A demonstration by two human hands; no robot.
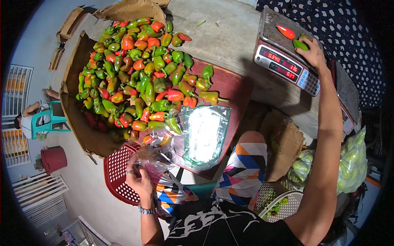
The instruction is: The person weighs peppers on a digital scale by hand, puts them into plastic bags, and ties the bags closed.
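Observation:
My left hand (139,180) pinches a clear plastic bag (154,160) above the red perforated basket (117,174). At the upper right, my right hand (312,51) has its fingers round a green pepper (301,45) on the metal plate of a digital scale (271,30). Beside it on the plate lies a red pepper (285,32). Red lit digits show on the scale's display (277,61). A big pile of red and green peppers (135,78) spreads from an open cardboard box (74,94) onto the red board (234,86).
Shiny clear bags (205,131) lie on the board near my knees. A second scale (344,90), bagged green produce (353,162) and a light basket (287,207) are at the right. A person (37,110) sits on a green chair (55,119) at the far left.

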